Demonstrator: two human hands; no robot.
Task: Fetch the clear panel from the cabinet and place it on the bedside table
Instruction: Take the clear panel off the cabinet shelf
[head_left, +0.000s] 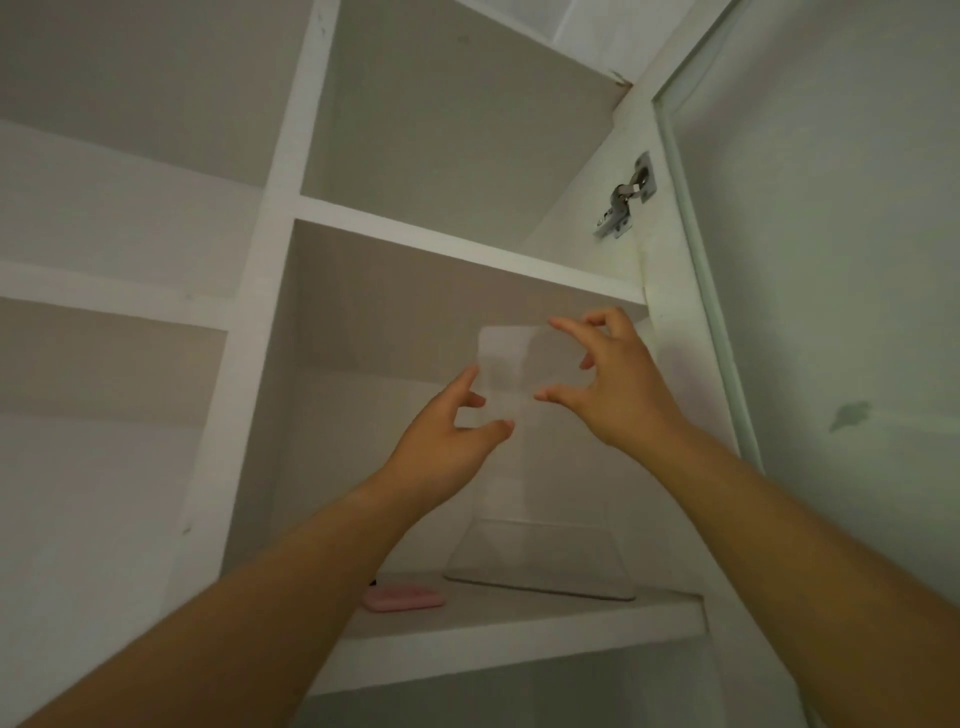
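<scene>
A clear panel (519, 364) stands upright on a shelf (519, 623) inside the white cabinet (270, 260), with its clear base (540, 566) flat on the shelf. My left hand (447, 441) is at the panel's left edge, with the thumb in front of the sheet and the fingers spread at the edge. My right hand (613, 384) is at the upper right corner, index fingertip at the top edge and thumb in front of the sheet. Both hands have fingers apart and neither clasps the panel. I cannot tell whether the fingertips touch it.
A small pink flat object (405, 597) lies on the same shelf left of the panel's base. The cabinet door (831, 260) stands open at the right on a metal hinge (626, 200). More shelves sit above and to the left.
</scene>
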